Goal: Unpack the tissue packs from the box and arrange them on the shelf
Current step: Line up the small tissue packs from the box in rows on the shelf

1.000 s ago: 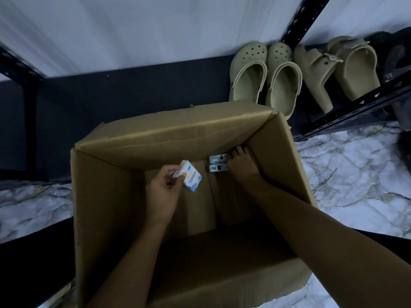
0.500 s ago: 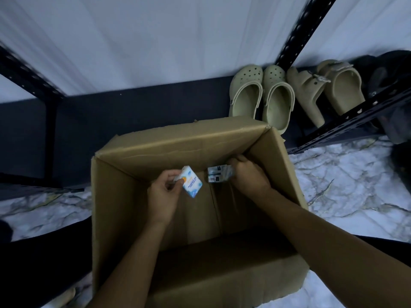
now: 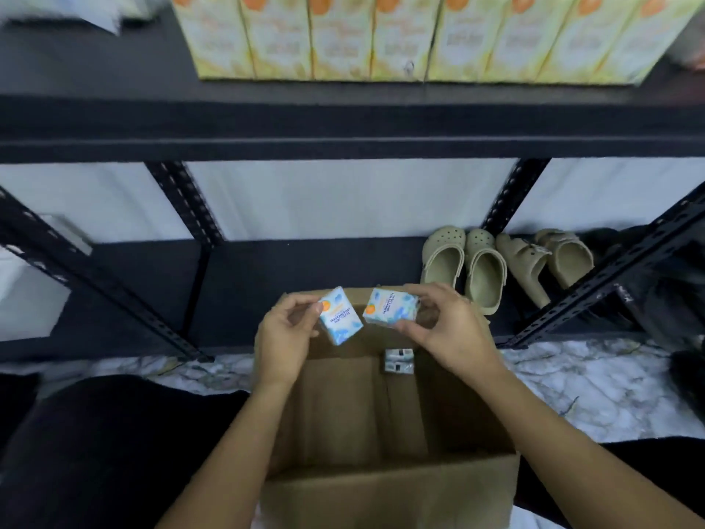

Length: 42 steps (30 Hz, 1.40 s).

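A small tissue pack (image 3: 340,321) sits pinched in the left hand (image 3: 285,337) at the centre of the frame, and a second tissue pack (image 3: 390,310) is gripped between thumb and fingers of the right hand (image 3: 444,330) just beside it; both are held above the open cardboard box (image 3: 389,486) in the lower middle; two more packs (image 3: 399,361) lie deep inside the box; a row of yellow tissue packs (image 3: 419,36) lines the black shelf (image 3: 343,124) along the top; beige clogs (image 3: 463,263) and beige sandals (image 3: 541,261) rest on the lower shelf at right of centre.

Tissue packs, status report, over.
Left hand grips one small blue-white tissue pack; right hand grips another. Both above open brown cardboard box. Nothing blocking.
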Available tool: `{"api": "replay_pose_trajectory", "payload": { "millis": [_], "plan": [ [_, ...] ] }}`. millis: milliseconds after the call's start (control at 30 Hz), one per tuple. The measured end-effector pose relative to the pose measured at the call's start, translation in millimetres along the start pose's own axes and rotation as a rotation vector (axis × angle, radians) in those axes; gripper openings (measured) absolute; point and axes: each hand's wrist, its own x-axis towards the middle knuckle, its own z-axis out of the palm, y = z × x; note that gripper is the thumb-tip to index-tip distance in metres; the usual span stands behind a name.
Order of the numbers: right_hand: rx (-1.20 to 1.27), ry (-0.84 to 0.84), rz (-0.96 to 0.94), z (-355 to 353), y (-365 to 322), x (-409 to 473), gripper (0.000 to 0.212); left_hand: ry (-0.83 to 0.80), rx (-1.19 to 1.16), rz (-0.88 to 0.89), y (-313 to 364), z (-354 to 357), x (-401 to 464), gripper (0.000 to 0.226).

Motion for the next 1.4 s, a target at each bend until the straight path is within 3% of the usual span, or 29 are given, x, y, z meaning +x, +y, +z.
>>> {"api": "replay_pose_trajectory", "payload": {
  "millis": [400, 733, 967, 1300, 1400],
  "plan": [
    [0.149, 0.082, -0.379, -25.0, -171.3, 2.2, 0.04, 0.143, -0.145, 0.32, 146.5, -118.3, 2.2, 0.011],
    [0.293, 0.291, -0.521, -20.9, -302.9, 33.6, 0.038, 0.253, -0.138, 0.544, 268.9, -191.6, 40.7, 0.004],
    [0.253, 0.349, -0.461, 17.3, -319.9, 73.0, 0.043, 0.302, 0.049, 0.526, 294.3, -209.2, 92.4, 0.004],
    [-0.101, 0.435, -0.432, 44.0, -310.0, 98.7, 0.051, 0.296, 0.323, 0.454, 283.4, -208.7, 146.6, 0.007],
    [-0.107, 0.405, -0.44, 41.7, -308.2, 100.7, 0.058, 0.282, 0.333, 0.484, 278.9, -207.9, 145.6, 0.005]
  ]
}}
